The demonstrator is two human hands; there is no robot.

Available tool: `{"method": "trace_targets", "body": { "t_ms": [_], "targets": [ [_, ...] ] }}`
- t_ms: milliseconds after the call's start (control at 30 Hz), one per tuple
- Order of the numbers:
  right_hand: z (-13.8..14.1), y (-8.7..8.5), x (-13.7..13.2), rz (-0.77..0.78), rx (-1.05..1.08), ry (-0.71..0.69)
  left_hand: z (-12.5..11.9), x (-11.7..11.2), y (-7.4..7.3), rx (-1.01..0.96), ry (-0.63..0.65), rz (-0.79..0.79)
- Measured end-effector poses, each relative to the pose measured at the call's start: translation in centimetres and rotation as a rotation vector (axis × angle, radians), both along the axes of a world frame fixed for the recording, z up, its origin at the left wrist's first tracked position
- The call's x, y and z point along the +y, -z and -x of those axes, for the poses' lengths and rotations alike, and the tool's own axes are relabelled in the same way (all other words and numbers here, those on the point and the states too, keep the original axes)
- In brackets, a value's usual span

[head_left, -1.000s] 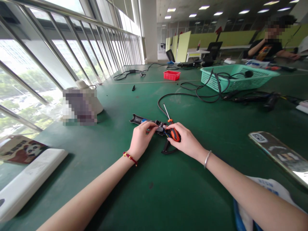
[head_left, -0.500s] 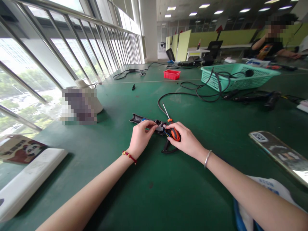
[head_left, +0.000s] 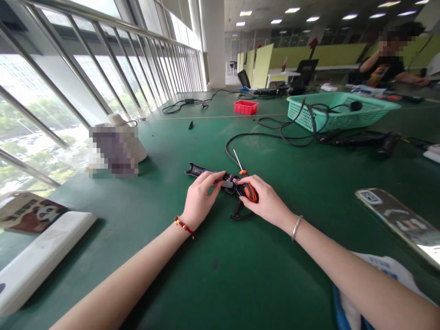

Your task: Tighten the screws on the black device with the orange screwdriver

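An opened black corded device [head_left: 228, 183] lies on the green table, its inner parts and thin coloured wires exposed. My left hand [head_left: 201, 197] is at its left part, index finger and thumb closed about the edge of the housing; the fingertips partly cover it. In my right hand [head_left: 263, 197] is a screwdriver [head_left: 250, 192] with an orange and black handle, its shaft pointing away from me and up. The right thumb and index fingertips also reach the wires on the device's right side. A black looped part [head_left: 237, 214] sticks out below the device.
A black cable [head_left: 250, 134] runs from behind the device toward a mint-green basket [head_left: 343, 120]. Farther back sits a small red tray [head_left: 245, 107]. A phone [head_left: 398, 220] lies at right, a white bar-shaped object [head_left: 48, 256] at left. Another person [head_left: 388, 64] sits at far right.
My left index finger has straightened and lifted a little, with the thumb drawn slightly back. The right hand and screwdriver stay almost where they were.
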State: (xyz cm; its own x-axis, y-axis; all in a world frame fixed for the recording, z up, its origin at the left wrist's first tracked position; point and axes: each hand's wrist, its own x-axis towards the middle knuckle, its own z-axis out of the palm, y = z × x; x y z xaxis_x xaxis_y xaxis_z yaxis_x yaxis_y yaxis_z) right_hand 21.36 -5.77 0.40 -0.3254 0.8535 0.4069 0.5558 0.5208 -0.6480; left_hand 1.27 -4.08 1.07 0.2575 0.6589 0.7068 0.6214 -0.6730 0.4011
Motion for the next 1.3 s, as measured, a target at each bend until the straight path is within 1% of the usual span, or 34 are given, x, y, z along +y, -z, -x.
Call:
{"method": "trace_targets", "body": {
  "t_ms": [200, 267, 367, 500, 700, 767, 867, 1033, 1167, 1233, 1300],
  "targets": [
    [0.1, 0.3, 0.2, -0.033, 0.01, -0.017, -0.6, 0.1, -0.1, 0.167, 0.062, -0.067],
    [0.2, 0.3, 0.2, -0.045, 0.011, -0.014, -0.7, 0.3, -0.1, 0.207, 0.054, -0.084],
    [0.2, 0.3, 0.2, -0.046, 0.007, -0.009, -0.8, 0.5, 0.0, 0.234, 0.017, -0.067],
    [0.2, 0.2, 0.1, -0.035, 0.003, -0.004, -0.8, 0.7, 0.0, 0.245, 0.006, -0.048],
    [0.3, 0.2, 0.1, -0.03, -0.002, -0.002, -0.8, 0.8, 0.3, 0.273, 0.027, -0.081],
    [0.2, 0.2, 0.1, -0.028, -0.004, -0.002, -0.7, 0.8, 0.3, 0.299, 0.014, -0.096],
    [0.2, 0.3, 0.1, -0.028, -0.005, -0.002, -0.5, 0.8, 0.2, 0.368, -0.006, -0.167],
    [0.3, 0.2, -0.2, -0.037, 0.012, 0.036, 0.2, 0.8, -0.3, 0.519, 0.067, -0.325],
    [0.4, -0.5, -0.6, -0.103, 0.013, 0.102, 0.5, 0.9, -0.5, 0.582, 0.073, -0.386],
    [0.4, -1.0, -0.8, -0.166, 0.02, 0.148, 0.7, 0.9, -0.6, 0.571, 0.083, -0.355],
    [0.2, -1.7, -1.0, -0.241, 0.046, 0.185, 1.2, 1.1, -0.6, 0.532, 0.091, -0.266]
  ]
}}
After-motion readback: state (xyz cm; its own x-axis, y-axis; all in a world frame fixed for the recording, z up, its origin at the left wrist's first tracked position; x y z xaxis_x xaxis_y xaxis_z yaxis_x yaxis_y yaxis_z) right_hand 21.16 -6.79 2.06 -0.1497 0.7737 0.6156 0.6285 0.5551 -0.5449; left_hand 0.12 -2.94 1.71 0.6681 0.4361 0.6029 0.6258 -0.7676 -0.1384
